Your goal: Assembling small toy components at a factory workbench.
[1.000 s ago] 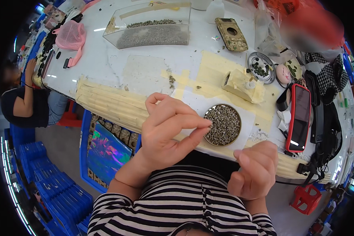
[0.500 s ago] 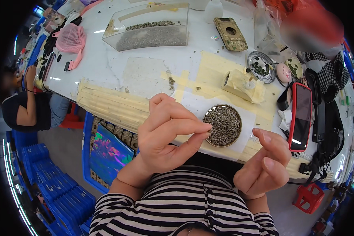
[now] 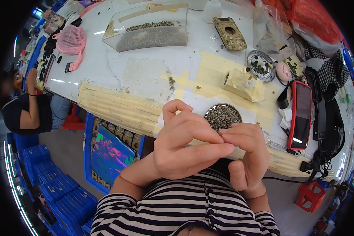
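My left hand (image 3: 192, 143) is raised at the table's near edge, thumb and index finger pinched together. Whatever sits in that pinch is too small or hidden to make out. My right hand (image 3: 249, 153) meets it from the right. Its bent forefingers touch the tips of the left fingers, while its thumb stays apart below them, and nothing shows in its grasp. Just beyond both hands stands a round tin (image 3: 241, 114) of small grey-brown metallic pieces (image 3: 220, 114), its near part covered by my fingers.
A masking-taped block (image 3: 242, 86), a tan toy tank hull (image 3: 230, 35) and a glass dish (image 3: 273, 72) of dark green bits lie beyond. Farther left stands a clear bin (image 3: 153, 39) of pieces. A red-cased phone (image 3: 301, 114) lies right; a co-worker (image 3: 27, 106) sits far left.
My right hand has moved left and in to my left hand, so their fingertips now meet. The left hand has shifted slightly right and now hides the tin's near side.
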The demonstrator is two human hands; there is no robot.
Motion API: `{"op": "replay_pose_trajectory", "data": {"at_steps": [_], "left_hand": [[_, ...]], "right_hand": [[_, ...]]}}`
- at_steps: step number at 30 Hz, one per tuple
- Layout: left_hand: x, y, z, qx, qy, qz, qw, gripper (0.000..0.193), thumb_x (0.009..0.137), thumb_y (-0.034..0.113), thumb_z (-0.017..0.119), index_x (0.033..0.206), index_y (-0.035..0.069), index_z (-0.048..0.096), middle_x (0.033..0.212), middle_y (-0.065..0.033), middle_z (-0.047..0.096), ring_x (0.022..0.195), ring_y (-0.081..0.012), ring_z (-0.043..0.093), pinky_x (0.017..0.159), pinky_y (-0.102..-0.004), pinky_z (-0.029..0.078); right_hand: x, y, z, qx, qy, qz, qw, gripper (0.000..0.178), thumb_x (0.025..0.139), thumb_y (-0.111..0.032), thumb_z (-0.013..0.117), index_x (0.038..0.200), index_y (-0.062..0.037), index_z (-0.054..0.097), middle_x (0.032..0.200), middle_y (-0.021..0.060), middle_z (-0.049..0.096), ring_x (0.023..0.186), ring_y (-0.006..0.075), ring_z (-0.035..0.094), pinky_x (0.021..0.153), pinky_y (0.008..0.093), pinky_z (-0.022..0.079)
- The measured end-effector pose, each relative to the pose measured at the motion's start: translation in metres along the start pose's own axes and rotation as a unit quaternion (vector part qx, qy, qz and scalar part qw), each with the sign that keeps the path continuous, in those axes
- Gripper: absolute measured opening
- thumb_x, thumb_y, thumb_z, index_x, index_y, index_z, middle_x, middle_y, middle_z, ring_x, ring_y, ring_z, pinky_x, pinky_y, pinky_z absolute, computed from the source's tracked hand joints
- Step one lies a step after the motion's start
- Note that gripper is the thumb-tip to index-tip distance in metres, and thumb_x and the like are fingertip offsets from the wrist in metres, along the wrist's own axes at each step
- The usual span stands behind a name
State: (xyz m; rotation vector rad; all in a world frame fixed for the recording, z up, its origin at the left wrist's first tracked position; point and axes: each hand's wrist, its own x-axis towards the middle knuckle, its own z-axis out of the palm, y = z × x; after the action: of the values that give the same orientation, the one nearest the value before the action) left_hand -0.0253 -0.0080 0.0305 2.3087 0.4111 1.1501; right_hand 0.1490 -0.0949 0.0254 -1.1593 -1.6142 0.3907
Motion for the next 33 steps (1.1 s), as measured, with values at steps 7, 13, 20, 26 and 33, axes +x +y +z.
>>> {"op": "replay_pose_trajectory", "data": {"at_steps": [7,13,20,26,33], "left_hand": [[0.0,-0.006,0.01,0.003,0.024,-0.041,0.999,0.025,0.072,0.007,0.08,0.095,0.016,0.075,0.086,0.0059,0.063,0.076,-0.0126,0.057,0.084,-0.0368,0.031],[-0.002,-0.01,0.017,0.007,0.036,-0.061,0.997,0.024,0.072,0.007,0.08,0.094,0.016,0.075,0.084,0.0056,0.063,0.076,-0.0121,0.058,0.085,-0.0362,0.029],[-0.004,-0.015,0.026,-0.009,0.053,-0.06,0.997,0.023,0.073,0.007,0.08,0.094,0.015,0.075,0.084,0.0053,0.064,0.076,-0.012,0.058,0.09,-0.0356,0.028],[-0.007,-0.018,0.03,-0.026,0.07,-0.056,0.996,0.024,0.072,0.005,0.079,0.094,0.014,0.074,0.085,0.0043,0.065,0.076,-0.0121,0.059,0.091,-0.035,0.028],[-0.009,-0.018,0.024,0.014,0.07,-0.066,0.995,0.025,0.071,0.003,0.078,0.093,0.013,0.072,0.086,0.0032,0.064,0.077,-0.0124,0.059,0.094,-0.035,0.028]], "right_hand": [[-0.001,0.007,0.004,-0.065,0.038,0.006,0.997,0.018,0.08,-0.003,0.07,0.097,0.0017,0.068,0.087,0.0118,0.068,0.076,0.0275,0.061,0.07,0.0359,0.049],[0.0,0.013,0.008,-0.089,0.083,0.013,0.992,0.018,0.073,0.001,0.076,0.09,-0.0012,0.071,0.079,0.0087,0.067,0.071,0.0246,0.061,0.065,0.0322,0.048],[0.0,0.014,0.006,-0.043,0.082,0.043,0.995,0.017,0.074,0.003,0.076,0.09,-0.0012,0.073,0.075,0.0076,0.067,0.068,0.0232,0.061,0.064,0.0317,0.048],[0.0,0.012,0.007,-0.022,0.081,0.076,0.994,0.018,0.075,0.002,0.076,0.092,-0.0007,0.073,0.076,0.0083,0.068,0.067,0.0229,0.062,0.064,0.0314,0.048],[-0.002,0.011,0.001,-0.057,0.086,0.064,0.993,0.018,0.076,0.0,0.075,0.094,-0.0009,0.073,0.075,0.0079,0.067,0.067,0.0222,0.06,0.063,0.0309,0.047]]}}
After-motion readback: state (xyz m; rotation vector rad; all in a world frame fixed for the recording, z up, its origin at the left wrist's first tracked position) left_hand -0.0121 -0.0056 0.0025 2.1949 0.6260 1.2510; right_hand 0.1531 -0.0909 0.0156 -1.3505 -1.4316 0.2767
